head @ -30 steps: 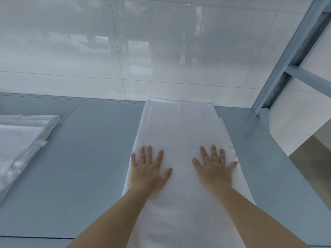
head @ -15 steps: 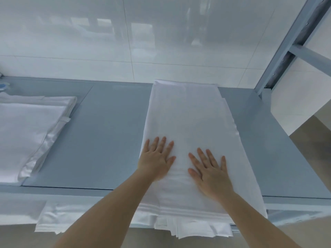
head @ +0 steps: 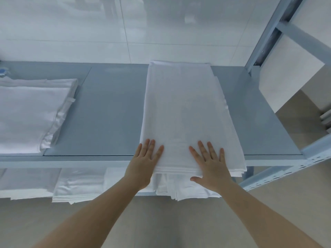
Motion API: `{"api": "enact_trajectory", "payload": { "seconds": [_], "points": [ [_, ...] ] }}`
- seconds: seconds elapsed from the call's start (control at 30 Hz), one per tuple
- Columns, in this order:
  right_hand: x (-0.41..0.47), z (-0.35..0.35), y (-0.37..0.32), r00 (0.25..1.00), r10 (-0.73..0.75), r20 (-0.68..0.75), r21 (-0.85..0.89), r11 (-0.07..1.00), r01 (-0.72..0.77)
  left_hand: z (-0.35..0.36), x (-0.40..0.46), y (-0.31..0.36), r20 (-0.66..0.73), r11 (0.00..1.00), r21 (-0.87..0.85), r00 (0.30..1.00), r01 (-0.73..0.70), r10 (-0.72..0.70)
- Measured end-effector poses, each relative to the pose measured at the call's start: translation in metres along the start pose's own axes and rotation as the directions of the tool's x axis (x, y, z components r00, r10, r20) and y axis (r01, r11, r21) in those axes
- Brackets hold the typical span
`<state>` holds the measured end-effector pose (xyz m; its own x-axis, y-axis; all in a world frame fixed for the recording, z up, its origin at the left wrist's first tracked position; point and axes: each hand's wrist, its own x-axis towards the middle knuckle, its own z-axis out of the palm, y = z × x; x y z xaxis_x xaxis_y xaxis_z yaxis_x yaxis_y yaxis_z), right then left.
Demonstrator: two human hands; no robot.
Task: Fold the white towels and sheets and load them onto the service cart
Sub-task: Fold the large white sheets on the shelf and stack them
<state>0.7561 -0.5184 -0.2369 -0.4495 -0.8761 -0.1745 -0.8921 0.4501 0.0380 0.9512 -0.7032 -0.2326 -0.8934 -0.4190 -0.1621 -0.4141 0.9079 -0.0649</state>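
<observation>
Both hands flat, fingers spread on folded sheet; I'd smooth toward 12 o'clock, keeping near hem square.

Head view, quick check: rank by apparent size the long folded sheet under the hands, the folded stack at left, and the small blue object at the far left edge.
1. Long folded sheet, largest as seen.
2. Folded stack at left; cut off by the frame edge, so its true size could rival the sheet's.
3. Small blue object, smallest, also partly cropped.
</observation>
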Motion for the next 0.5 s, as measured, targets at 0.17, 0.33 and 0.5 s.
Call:
{"api": "enact_trajectory", "payload": {
  "seconds": [0.17, 0.33, 0.5],
  "points": [
    [-0.004, 0.001, -0.006, 0.993, 0.046, -0.109, -0.029, 0.998, -0.05, 0.001, -0.004, -0.001, -0.069, 0.997, -0.079, 0.998, 0.01, -0.015],
    [-0.009, -0.008, -0.007, 0.991, 0.061, -0.115, -0.046, 0.997, -0.067, -0.002, -0.013, -0.001, -0.038, 0.988, -0.157, 0.999, -0.007, 0.002],
    [-0.033, -0.024, -0.004, 0.995, 0.065, -0.078, -0.057, 0.996, -0.069, -0.018, -0.036, 0.011, -0.08, 0.911, -0.413, 0.995, 0.02, -0.058]
  ]
}}
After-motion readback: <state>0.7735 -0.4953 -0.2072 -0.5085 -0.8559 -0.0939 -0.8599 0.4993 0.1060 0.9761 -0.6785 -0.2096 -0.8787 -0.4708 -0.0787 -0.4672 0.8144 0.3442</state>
